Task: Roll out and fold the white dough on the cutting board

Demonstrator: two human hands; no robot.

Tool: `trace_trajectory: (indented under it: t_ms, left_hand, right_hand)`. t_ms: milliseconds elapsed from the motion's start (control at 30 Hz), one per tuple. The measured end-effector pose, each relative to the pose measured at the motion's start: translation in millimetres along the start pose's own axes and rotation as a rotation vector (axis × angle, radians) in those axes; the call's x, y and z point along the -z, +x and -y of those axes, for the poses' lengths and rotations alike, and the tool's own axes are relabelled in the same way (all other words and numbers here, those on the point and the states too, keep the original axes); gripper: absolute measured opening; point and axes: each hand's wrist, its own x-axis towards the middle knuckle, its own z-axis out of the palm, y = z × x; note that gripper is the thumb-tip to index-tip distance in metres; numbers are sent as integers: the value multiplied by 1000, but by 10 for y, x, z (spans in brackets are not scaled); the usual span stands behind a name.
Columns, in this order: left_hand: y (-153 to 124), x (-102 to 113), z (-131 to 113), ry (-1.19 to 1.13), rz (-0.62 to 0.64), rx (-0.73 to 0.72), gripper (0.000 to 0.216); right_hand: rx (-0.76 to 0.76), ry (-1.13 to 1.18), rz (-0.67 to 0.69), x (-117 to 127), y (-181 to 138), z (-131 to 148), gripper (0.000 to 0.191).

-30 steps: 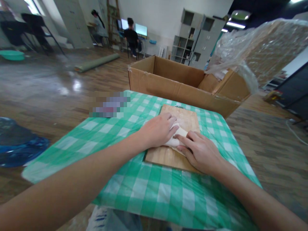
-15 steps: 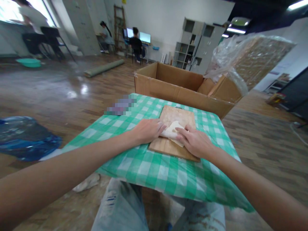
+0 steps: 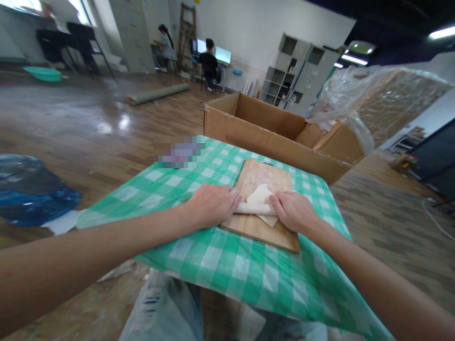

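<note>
Perhaps the flat dough (image 3: 262, 193) could tear if the left hand (image 3: 213, 204) and right hand (image 3: 294, 210), both closed around the rolling pin (image 3: 254, 208), press unevenly.

The room is being lit by a window (image 3: 28, 4) at upper left and ceiling tubes (image 3: 442, 33) at upper right. Glare is being reflected by the wooden floor (image 3: 124, 124). The upper-left chair (image 3: 83, 35) is being blurred, the forearms (image 3: 106, 253) are being stretched edgeward, and the hands (image 3: 215, 203) (image 3: 295, 210) are being rendered more clearly.
</note>
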Motion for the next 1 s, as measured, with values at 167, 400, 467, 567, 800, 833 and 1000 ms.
trace_trajectory:
  t_ms: [167,400,467,567,800,833,1000]
  left_hand:
    - [-44,-60,-105,-34,37,1,51]
    - [-74,0,-152,-18,-28,-55,46]
    - [-55,23,-144,-11,-69,-85,43]
    - [-10,21,-113,-57,-44,-86,42]
    - [148,-74,71,-209,103,-90,52]
    - [180,-86,100,-226,114,-73,52]
    - [394,-151,244,-194,95,36,48]
  right_hand:
    - [72,-12,15,-65,20,-31,56]
    - [189,-30,-30,-94,-10,-50,51]
    - [239,-44,-57,-95,4,-57,51]
    - [275,-50,-62,-98,45,-76,53]
    - [149,40,-121,-113,214,-150,66]
    - [132,68,-109,-119,246,-162,72]
    - [75,176,46,-177,479,-247,89]
